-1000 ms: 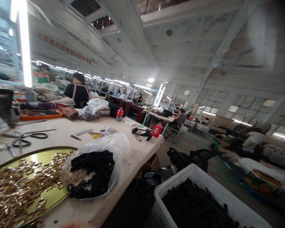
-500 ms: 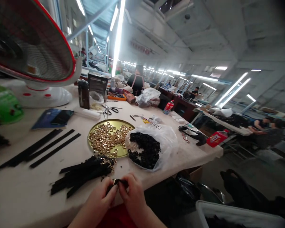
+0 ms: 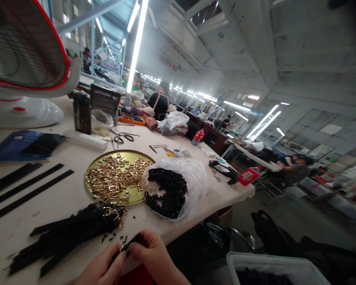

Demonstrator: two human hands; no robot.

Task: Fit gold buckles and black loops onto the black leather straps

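My left hand (image 3: 105, 261) and my right hand (image 3: 151, 253) are close together at the table's front edge, both pinching one black strap (image 3: 135, 240). A small gold buckle (image 3: 123, 246) shows on the strap between my fingers; how it is threaded is hidden. Left of my hands lies a bundle of black straps (image 3: 68, 229) with gold buckles at its near right end. Beyond it, a round gold tray (image 3: 133, 194) bears many loose gold buckles (image 3: 109, 180). An opened clear plastic bag (image 3: 195, 186) to its right holds small black pieces (image 3: 169, 190).
Several single black strips (image 3: 32, 194) lie at left, by a blue folder (image 3: 8, 144) and a fan (image 3: 23, 113). Scissors (image 3: 123, 136), a dark bottle (image 3: 82, 114) and red-labelled bottles (image 3: 249, 175) stand or lie farther off. A white bin (image 3: 264, 259) sits low at right.
The view has turned right, so the table's things appear farther left. My hands have shifted slightly along the strap; more of it and its gold buckle now show.
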